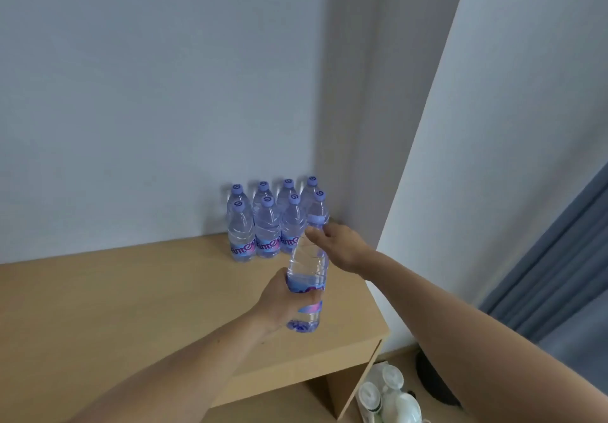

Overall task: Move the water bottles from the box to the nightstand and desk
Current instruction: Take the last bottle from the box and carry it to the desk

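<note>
A light wooden desk [131,291] fills the near left, with eight water bottles [266,225] standing in two rows at its far right corner. Nearer, another bottle [307,268] is held upright over the desk's right end, the left hand [283,304] wrapped round its label, the right hand [342,245] pinching its neck.

A plain pale wall [131,93] fills the upper left of the frame and meets a white pillar [510,93] at upper right. A light wooden worktop [115,291] spans the lower left. A grey-blue curtain [559,258] hangs at the right edge, and white cups [391,378] sit at lower right
</note>
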Tool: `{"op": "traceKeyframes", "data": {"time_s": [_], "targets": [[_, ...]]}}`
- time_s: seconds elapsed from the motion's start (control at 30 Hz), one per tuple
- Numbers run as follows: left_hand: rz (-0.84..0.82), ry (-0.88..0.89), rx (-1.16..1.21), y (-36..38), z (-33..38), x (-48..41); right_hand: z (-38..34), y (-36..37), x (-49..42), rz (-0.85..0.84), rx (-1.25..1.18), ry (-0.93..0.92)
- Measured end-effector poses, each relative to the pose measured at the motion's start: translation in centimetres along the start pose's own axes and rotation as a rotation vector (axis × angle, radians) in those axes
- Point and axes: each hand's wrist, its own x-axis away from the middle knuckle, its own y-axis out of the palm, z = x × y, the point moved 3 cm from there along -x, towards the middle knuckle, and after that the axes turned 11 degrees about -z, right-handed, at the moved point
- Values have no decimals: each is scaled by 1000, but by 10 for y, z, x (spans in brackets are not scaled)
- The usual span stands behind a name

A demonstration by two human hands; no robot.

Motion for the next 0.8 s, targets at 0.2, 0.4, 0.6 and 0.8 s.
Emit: {"op": "traceKeyframes", "data": {"time_s": [0.2, 0.4, 0.6, 0.8], "targets": [[-31, -50, 1, -25, -12, -41, 4, 3, -52, 78, -96, -32], [55, 26, -125, -46, -24, -89, 20, 22, -110, 98, -10, -144], [279, -48, -184, -70, -67, -118, 45, 43, -151, 117, -63, -232], [317, -51, -213, -75, -87, -142, 55, 50, -169, 169, 25, -301]]}}
